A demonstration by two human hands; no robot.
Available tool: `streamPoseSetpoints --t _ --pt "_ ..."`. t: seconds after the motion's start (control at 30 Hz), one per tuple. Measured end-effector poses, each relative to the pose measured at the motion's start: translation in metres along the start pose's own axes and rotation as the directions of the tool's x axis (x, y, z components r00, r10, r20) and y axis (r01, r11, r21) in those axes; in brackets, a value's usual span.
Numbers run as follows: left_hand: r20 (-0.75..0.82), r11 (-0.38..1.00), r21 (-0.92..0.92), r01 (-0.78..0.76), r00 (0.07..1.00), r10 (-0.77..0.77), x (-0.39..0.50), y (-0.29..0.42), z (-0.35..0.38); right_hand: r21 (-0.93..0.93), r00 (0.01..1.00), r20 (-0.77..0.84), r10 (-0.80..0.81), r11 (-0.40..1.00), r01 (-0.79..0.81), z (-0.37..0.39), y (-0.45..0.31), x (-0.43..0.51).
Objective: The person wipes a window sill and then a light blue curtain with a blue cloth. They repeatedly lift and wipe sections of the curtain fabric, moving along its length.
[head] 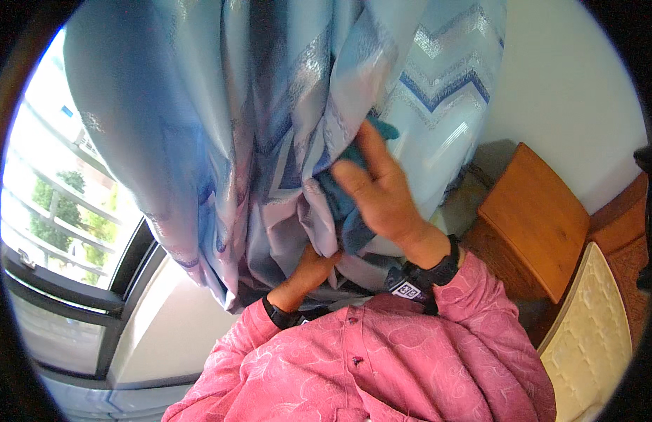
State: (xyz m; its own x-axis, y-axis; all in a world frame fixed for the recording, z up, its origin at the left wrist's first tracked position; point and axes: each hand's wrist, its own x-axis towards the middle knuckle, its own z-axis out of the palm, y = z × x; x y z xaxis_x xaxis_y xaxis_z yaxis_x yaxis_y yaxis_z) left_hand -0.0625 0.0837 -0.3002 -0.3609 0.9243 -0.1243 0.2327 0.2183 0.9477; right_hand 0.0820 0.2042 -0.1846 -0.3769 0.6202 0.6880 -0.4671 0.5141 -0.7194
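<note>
A shiny blue-grey curtain (283, 174) with silver and dark blue zigzags hangs in deep folds before me. Low among those folds, my left hand (307, 274) grips the gathered fabric, its fingertips partly hidden. Higher up and to the right, my right hand (386, 195) is bent around a teal cloth (336, 195) lying against the curtain. Its thumb and forefinger press near a pale fold. One end of the teal cloth sticks out beyond the fingers; the rest passes behind the hand and fabric.
A window (67, 211) with bars outside and a dark frame is at the left, above a white sill (151, 311). To the right are a brown wooden furniture piece (537, 216), the edge of a cream quilted mattress (589, 327) and a pale wall (558, 89).
</note>
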Motion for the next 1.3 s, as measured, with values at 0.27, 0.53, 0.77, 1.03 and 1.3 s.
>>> streamPoseSetpoints --t 0.27,0.53,0.77,1.03,1.3 --pt "-0.354 0.812 -0.532 -0.238 0.934 0.042 -0.021 0.038 -0.079 -0.652 0.887 0.270 0.373 0.750 -0.117 -0.096 0.103 -0.082" --pt "-0.414 0.872 -0.193 -0.450 0.843 0.343 -0.038 0.034 -0.094 -0.570 0.999 -0.037 0.001 0.821 -0.022 -0.087 0.010 0.016" --pt "-0.471 0.814 0.259 -0.520 0.668 0.576 -0.096 0.029 -0.139 -0.471 0.886 0.377 0.271 0.880 -0.069 -0.046 0.103 -0.041" --pt "-0.577 0.761 -0.039 -0.647 0.637 0.512 -0.132 0.003 -0.184 -0.730 0.990 -0.139 0.017 0.674 -0.114 -0.193 0.112 0.034" --pt "-0.665 0.722 -0.278 -0.633 0.670 0.331 -0.139 0.015 -0.171 -0.553 0.711 0.693 0.122 0.723 0.415 -0.009 0.077 0.003"
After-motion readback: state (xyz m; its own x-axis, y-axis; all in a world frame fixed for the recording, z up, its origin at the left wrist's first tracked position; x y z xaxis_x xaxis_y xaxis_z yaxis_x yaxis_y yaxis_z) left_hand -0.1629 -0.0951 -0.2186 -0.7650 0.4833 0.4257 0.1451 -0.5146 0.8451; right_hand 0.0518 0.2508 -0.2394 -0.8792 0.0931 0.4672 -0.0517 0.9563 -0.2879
